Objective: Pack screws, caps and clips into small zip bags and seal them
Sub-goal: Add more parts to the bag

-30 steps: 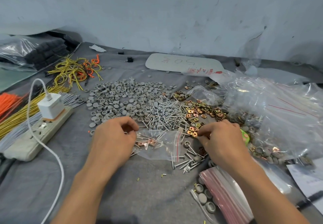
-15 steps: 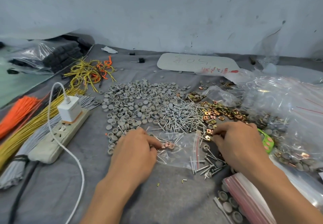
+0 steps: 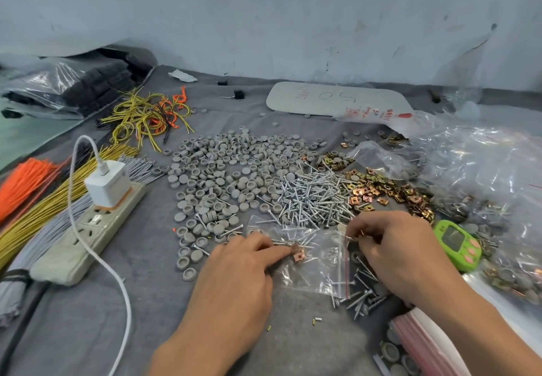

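Clear plastic of the zip bag (image 3: 319, 270) lies flat on the grey cloth (image 3: 146, 302) between both hands, with its red zip strip toward the right. The left hand (image 3: 234, 282) presses the bag down with outstretched fingers, much as it did half a second ago. Its forefinger tip is just beside the bagged clips (image 3: 297, 254), which lie among a few screws inside.

The right hand (image 3: 401, 255) pinches a small coppery clip (image 3: 362, 232) between thumb and fingertips at the bag's open mouth. A second ago it was picking at the edge of the clip pile (image 3: 381, 191).

Beyond the bag lie the screw pile (image 3: 313, 197) and, to its left, the grey caps (image 3: 228, 167). The green counter (image 3: 456, 242), earlier mostly hidden behind the right hand, now shows almost whole. Loose screws (image 3: 363, 299) lie under the right wrist, near a stack of empty bags (image 3: 425, 346).
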Demonstrator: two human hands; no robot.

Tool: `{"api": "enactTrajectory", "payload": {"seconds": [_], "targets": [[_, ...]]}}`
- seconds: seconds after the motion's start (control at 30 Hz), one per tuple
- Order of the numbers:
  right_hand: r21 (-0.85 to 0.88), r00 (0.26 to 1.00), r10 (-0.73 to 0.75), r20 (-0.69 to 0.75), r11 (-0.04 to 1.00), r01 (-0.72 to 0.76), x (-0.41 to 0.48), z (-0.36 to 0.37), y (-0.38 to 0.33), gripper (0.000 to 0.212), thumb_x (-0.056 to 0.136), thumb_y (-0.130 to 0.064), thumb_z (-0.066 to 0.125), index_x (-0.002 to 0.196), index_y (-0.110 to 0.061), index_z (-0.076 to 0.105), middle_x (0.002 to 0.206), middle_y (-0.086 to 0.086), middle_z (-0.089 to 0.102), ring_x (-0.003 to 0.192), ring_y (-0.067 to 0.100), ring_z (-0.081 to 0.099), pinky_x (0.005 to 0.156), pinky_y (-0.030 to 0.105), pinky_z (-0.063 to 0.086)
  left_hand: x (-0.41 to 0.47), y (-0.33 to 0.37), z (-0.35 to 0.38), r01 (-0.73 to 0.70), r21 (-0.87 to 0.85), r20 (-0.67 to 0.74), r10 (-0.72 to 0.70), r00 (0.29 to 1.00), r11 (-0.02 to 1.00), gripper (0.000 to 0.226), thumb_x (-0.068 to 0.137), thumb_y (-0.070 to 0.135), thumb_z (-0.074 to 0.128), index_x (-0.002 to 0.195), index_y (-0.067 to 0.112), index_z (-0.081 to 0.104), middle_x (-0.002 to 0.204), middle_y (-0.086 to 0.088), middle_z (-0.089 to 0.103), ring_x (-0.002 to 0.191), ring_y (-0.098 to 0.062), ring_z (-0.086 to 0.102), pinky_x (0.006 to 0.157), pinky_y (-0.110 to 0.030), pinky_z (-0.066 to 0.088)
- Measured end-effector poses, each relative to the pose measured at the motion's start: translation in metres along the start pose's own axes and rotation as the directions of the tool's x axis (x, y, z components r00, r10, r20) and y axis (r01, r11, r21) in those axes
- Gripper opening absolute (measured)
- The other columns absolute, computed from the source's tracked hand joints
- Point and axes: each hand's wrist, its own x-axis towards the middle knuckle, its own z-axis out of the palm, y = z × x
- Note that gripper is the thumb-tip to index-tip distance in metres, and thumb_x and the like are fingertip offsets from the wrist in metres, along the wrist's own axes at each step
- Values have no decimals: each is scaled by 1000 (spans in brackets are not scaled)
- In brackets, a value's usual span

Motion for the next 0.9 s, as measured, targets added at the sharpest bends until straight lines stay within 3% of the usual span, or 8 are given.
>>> {"api": "enactTrajectory", "payload": {"seconds": [0.07, 0.27, 0.33, 0.47, 0.6, 0.77, 0.83, 0.9], "targets": [[17, 1000, -10, -3, 1000, 10, 2, -1, 3, 42, 92, -12, 69, 72, -49, 65, 91, -20, 70, 67, -1, 63, 56, 9, 45, -1, -2, 1, -12, 4, 25, 12, 1000, 1000, 61, 97, 26, 42, 150, 56, 33, 118, 32, 35, 106, 2, 37, 91, -23, 30], [28, 1000, -18, -9, 999, 19, 2, -1, 8, 35, 92, -15, 70, 80, -48, 68, 93, -19, 71, 73, -7, 60, 55, 5, 39, -5, 1, 7, 35, -47, -5, -35, 999, 998, 89, 96, 18, 42, 149, 60, -15, 103, 32, 32, 95, 0, 35, 87, -25, 34], [28, 1000, -22, -8, 999, 23, 2, -1, 8, 36, 91, -14, 69, 79, -48, 67, 92, -19, 70, 65, -5, 62, 52, 6, 42, -5, 3, 8, 42, -45, -17, -43, 999, 998, 87, 97, 17, 43, 150, 62, -9, 102, 30, 34, 95, 1, 35, 86, -24, 33], [23, 1000, -30, 3, 999, 30, 1, -1, 9, 40, 92, -14, 67, 78, -50, 65, 86, -29, 64, 64, -4, 63, 54, 3, 42, -1, 9, 5, 55, 25, 17, -55, 998, 998, 63, 100, 21, 40, 150, 58, 29, 101, 24, 36, 96, -1, 36, 84, -24, 33], [32, 1000, -9, 10, 999, 9, 1, -3, 11, 41, 96, -13, 63, 81, -51, 66, 83, -26, 66, 61, 1, 62, 51, 11, 44, -1, 11, 5, 79, 34, 16, -79, 997, 996, 62, 99, 22, 41, 150, 57, 32, 101, 23, 38, 97, -2, 37, 83, -25, 31], [58, 1000, 31, 2, 998, -31, 1, -2, 14, 33, 99, -13, 59, 104, -43, 71, 83, -20, 66, 50, 2, 57, 44, 13, 35, -2, 17, 8, 33, -15, 3, -33, 999, 999, 64, 98, 15, 47, 146, 57, 39, 95, 28, 38, 93, 1, 33, 85, -25, 34], [48, 999, 19, -36, 999, -18, 0, -2, 13, 30, 97, -15, 62, 109, -41, 68, 86, -23, 63, 66, -1, 57, 57, 16, 39, 0, 18, 10, 34, -11, 10, -34, 999, 999, 62, 99, 16, 42, 145, 57, 42, 97, 25, 39, 94, 0, 34, 87, -26, 35], [-2, 997, 21, -75, 1000, -21, -2, -5, 11, 23, 94, -18, 65, 100, -40, 64, 90, -17, 66, 78, 9, 58, 71, 28, 44, 1, 19, 10, 41, 3, 10, -41, 999, 999, 64, 97, 14, 41, 145, 55, 43, 98, 24, 39, 94, -2, 35, 88, -27, 36]]}}
